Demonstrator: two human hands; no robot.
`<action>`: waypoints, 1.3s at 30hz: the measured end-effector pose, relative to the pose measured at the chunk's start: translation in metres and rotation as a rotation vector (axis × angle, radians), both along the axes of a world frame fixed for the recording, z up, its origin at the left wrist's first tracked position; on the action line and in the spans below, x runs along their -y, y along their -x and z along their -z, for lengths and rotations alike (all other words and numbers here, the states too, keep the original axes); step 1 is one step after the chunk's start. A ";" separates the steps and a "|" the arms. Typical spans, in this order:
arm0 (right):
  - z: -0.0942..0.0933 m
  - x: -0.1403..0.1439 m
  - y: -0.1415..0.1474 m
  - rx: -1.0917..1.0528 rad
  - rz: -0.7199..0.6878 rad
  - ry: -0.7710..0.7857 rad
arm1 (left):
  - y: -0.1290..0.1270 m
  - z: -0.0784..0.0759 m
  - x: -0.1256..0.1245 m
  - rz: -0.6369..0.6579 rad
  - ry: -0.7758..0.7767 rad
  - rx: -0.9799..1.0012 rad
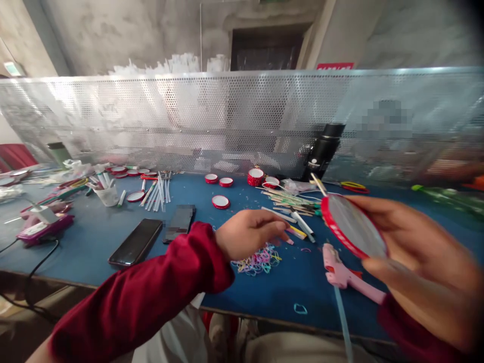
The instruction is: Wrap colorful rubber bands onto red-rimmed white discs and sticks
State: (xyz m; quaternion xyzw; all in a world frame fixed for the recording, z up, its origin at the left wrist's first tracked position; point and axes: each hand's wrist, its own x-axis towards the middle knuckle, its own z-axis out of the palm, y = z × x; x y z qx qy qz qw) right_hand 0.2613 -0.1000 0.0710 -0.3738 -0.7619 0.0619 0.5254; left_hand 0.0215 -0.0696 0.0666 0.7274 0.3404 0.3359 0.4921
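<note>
My right hand (412, 242) holds up a round red-rimmed mirror (353, 227), tilted, above the blue table (94, 237). My left hand (251, 232), in a dark red sleeve, reaches over a heap of small coloured rubber bands (259, 261) with its fingers curled and pointing right; whether it pinches anything is hidden. A pink glue gun (346, 276) lies on the table just below the mirror. Thin sticks and marker-like pens (293, 206) lie past my left fingers.
A black phone (136, 241) and a dark flat block (180, 222) lie at left. Several red-rimmed discs (221, 201), a white cup (108, 194), white sticks (159, 194), a black flask (322, 151) and scissors (353, 186) sit before a perforated metal screen (227, 116). A purple device (41, 227) with cables is at far left.
</note>
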 end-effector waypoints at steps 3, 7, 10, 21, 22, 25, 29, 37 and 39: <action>-0.008 -0.034 0.017 -0.031 -0.077 0.074 | -0.022 0.015 -0.036 -0.135 0.086 0.150; 0.001 -0.079 0.036 -0.026 0.051 -0.026 | -0.035 0.026 -0.068 -0.329 0.191 0.478; 0.013 -0.100 0.045 -0.010 0.057 -0.060 | -0.031 0.038 -0.077 -0.347 0.296 0.661; 0.053 -0.116 0.057 0.273 0.136 -0.272 | -0.016 0.057 -0.078 -0.354 0.265 0.794; 0.055 -0.116 0.057 0.289 0.133 -0.276 | -0.016 0.056 -0.076 -0.361 0.248 0.777; 0.061 -0.114 0.058 0.323 0.123 -0.280 | -0.016 0.055 -0.073 -0.396 0.214 0.764; 0.064 -0.111 0.058 0.352 0.112 -0.259 | -0.012 0.055 -0.079 -0.507 0.170 0.773; 0.066 -0.107 0.060 0.422 0.061 -0.235 | -0.010 0.056 -0.086 -0.518 0.226 0.815; 0.067 -0.107 0.061 0.452 0.056 -0.242 | -0.012 0.055 -0.085 -0.515 0.190 0.837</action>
